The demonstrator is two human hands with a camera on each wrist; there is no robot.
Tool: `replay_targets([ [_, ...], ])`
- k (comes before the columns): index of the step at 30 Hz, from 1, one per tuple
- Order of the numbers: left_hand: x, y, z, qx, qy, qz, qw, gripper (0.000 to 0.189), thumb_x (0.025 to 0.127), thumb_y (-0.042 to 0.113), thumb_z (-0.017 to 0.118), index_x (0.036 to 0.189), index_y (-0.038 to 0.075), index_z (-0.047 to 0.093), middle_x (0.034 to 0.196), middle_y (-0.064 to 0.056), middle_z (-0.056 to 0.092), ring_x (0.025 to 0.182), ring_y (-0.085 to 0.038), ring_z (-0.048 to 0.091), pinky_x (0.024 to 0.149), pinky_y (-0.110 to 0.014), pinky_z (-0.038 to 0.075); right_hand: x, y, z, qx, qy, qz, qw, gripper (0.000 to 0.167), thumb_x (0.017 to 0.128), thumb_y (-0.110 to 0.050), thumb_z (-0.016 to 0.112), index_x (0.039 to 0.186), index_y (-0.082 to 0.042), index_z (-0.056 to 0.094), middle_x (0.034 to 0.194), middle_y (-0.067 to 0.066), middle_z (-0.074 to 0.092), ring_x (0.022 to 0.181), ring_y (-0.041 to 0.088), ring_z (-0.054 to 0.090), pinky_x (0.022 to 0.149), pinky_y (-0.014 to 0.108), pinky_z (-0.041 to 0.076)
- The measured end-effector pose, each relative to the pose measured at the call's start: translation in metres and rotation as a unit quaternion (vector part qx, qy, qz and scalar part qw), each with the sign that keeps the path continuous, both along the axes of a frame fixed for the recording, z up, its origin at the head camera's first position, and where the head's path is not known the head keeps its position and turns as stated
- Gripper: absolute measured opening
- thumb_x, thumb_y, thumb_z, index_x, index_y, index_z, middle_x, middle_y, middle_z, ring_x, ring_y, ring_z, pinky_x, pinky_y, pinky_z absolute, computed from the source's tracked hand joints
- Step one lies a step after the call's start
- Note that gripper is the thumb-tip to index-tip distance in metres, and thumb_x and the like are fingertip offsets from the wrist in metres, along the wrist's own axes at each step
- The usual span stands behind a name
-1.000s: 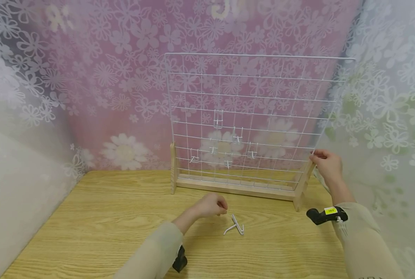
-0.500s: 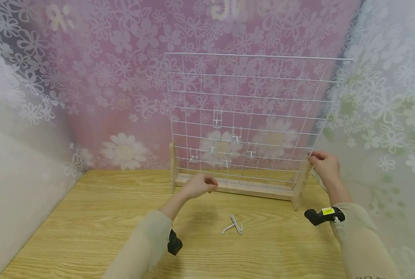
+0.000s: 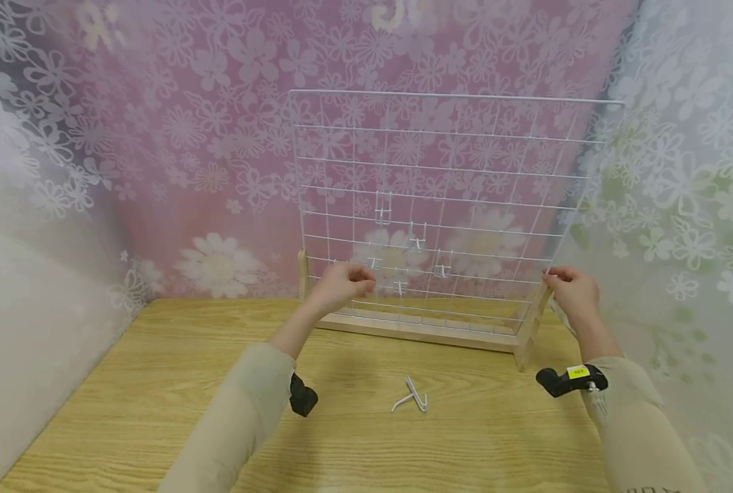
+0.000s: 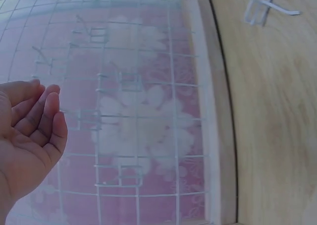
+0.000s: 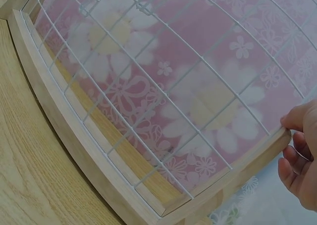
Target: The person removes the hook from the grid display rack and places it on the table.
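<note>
A white wire grid rack stands upright in a pale wooden stand, with several small white hooks hanging on its wires, one of them a hook right of centre. My left hand is raised in front of the grid's lower left, fingers loosely curled and holding nothing; in the left wrist view the hand overlaps the wires. At the far right, my right hand pinches the rack's edge at the top of the wooden upright. One loose white hook lies on the table in front.
The wood-grain table extends in front of the rack and to its left. Behind it hangs a pink flowered backdrop, and pale flowered sheets close in both sides, the right sheet close beside my right arm.
My left hand has moved up and left from near the loose hook to the front of the grid. My right hand keeps its hold on the rack's edge. The loose hook stays put.
</note>
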State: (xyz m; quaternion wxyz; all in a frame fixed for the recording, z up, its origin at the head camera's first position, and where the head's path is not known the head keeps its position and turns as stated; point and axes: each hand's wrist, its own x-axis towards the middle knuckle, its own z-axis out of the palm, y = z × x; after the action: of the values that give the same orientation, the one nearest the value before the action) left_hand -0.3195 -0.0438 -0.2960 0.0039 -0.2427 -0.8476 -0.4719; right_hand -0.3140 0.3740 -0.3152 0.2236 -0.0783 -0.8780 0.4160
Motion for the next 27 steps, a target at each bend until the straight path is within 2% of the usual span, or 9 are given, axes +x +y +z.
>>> replay_targets([
  [7,-0.006,0.001,0.032,0.029,0.017,0.043,0.9985,0.02,0.093,0.019,0.057,0.105,0.003,0.063,0.093,-0.007,0.066,0.082,-0.02,0.061,0.077,-0.033,0.051,0.0,-0.001,0.0,0.005,0.001,-0.006,1.0,0.037,0.094,-0.023,0.052,0.112,0.009,0.056,0.093,0.009,0.047,0.084,0.021,0.042,0.06,0.019,0.037],
  [10,-0.008,0.001,0.042,0.053,0.019,0.054,0.9969,0.021,0.094,0.017,0.056,0.106,0.002,0.062,0.094,-0.008,0.065,0.084,-0.021,0.06,0.079,-0.033,0.05,0.0,-0.001,0.0,0.011,0.001,-0.003,0.9999,0.038,0.094,-0.023,0.052,0.112,0.009,0.056,0.093,0.01,0.047,0.085,0.022,0.041,0.06,0.02,0.037],
  [13,-0.01,0.001,0.05,0.048,0.025,0.069,0.9961,0.022,0.094,0.019,0.055,0.107,0.002,0.062,0.094,-0.007,0.065,0.085,-0.021,0.06,0.078,-0.031,0.049,0.001,-0.001,0.0,0.018,0.004,-0.003,0.9998,0.036,0.094,-0.023,0.052,0.11,0.009,0.057,0.089,0.007,0.046,0.082,0.021,0.041,0.059,0.021,0.036],
  [20,-0.013,0.005,0.062,0.02,0.035,0.086,0.9955,0.028,0.095,0.026,0.053,0.112,0.004,0.06,0.096,-0.006,0.065,0.086,-0.019,0.059,0.077,-0.033,0.049,0.001,0.0,0.0,0.023,0.017,0.0,0.9996,0.033,0.093,-0.022,0.053,0.105,0.009,0.058,0.079,0.001,0.042,0.077,0.018,0.038,0.058,0.022,0.033],
  [27,-0.02,0.01,0.069,0.051,0.035,0.089,0.9941,0.03,0.096,0.024,0.052,0.117,0.004,0.057,0.094,-0.006,0.065,0.089,-0.025,0.06,0.077,-0.034,0.049,0.0,0.0,0.001,0.019,0.02,0.004,0.9996,0.032,0.093,-0.021,0.053,0.103,0.008,0.058,0.078,0.002,0.041,0.076,0.018,0.038,0.055,0.021,0.034],
])
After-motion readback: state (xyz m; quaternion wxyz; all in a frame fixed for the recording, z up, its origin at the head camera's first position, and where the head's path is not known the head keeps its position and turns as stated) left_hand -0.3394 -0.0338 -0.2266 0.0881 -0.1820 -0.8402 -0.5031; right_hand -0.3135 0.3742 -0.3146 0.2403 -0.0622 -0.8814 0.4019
